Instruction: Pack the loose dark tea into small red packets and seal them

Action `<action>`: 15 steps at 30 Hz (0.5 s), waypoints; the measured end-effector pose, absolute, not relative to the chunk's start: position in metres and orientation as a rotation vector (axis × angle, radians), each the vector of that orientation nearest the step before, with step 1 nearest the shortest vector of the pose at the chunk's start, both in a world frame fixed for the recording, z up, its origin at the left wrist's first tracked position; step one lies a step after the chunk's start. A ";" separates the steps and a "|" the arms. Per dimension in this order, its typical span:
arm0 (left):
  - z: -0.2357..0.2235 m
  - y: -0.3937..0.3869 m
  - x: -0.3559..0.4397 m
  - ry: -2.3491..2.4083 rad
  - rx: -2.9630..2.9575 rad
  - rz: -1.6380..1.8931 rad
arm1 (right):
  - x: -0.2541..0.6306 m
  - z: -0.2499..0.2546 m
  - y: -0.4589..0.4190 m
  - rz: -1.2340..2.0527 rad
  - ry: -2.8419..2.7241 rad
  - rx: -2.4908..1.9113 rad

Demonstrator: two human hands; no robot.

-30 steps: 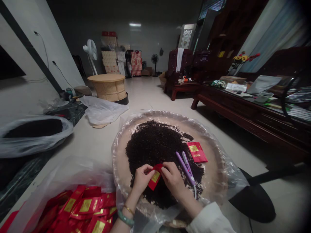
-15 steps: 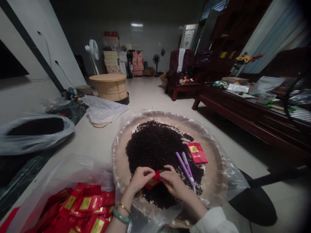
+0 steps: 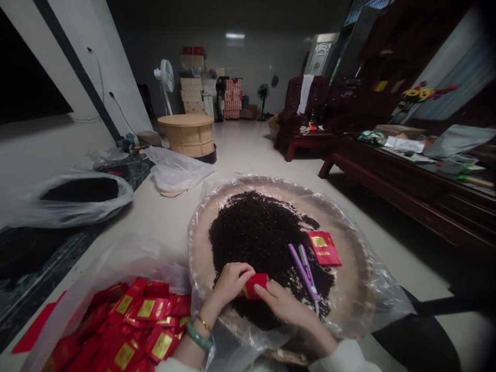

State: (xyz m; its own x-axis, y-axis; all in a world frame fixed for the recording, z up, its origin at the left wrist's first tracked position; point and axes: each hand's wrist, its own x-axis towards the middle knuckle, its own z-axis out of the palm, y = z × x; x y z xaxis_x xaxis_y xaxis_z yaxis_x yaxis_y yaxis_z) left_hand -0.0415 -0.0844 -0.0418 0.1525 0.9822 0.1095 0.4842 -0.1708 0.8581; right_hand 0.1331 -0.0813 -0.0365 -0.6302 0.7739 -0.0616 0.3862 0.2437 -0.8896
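Note:
Between my two hands is a small red packet (image 3: 256, 285), held above a heap of dark loose leaves (image 3: 256, 227). My left hand (image 3: 231, 283) is closed on the packet's left side, and my right hand (image 3: 276, 298) grips its right side. The leaves lie on a broad round tray (image 3: 351, 248) lined with clear plastic. To the right of my right hand rests a purple hair straightener (image 3: 304, 271), its plates apart. Beyond it lie flat red packets (image 3: 324, 249) with a gold label.
At my lower left a clear plastic bag (image 3: 151, 253) holds many red and gold packets (image 3: 147, 310). Farther left stands an open bag of dark leaves (image 3: 81, 190). A round wooden table (image 3: 186, 121) is ahead; a long dark wooden table (image 3: 403, 181) runs along the right.
The packet has been turned up, so more of its red face shows between my fingers. My hands are still together over the leaves. The whole view has swung slightly left.

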 end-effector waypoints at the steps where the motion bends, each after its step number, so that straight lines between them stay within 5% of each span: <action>1: -0.042 -0.085 -0.043 1.430 1.817 0.951 | 0.132 -0.036 -0.081 1.410 -2.077 -1.078; 9: -0.041 -0.096 -0.057 1.376 2.505 0.750 | 0.132 -0.045 -0.073 1.775 -1.607 -1.020; 15: -0.047 -0.108 -0.046 1.613 2.526 0.696 | 0.122 -0.038 -0.073 1.750 -1.694 -0.994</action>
State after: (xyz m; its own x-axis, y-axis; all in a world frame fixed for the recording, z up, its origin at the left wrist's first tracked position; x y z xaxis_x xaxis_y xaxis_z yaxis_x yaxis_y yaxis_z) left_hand -0.0457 -0.1082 -0.0465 0.3483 0.8746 0.3374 0.8453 -0.4486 0.2901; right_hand 0.1219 -0.0730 -0.0378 -0.6045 0.7812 -0.1557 0.1302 -0.0959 -0.9868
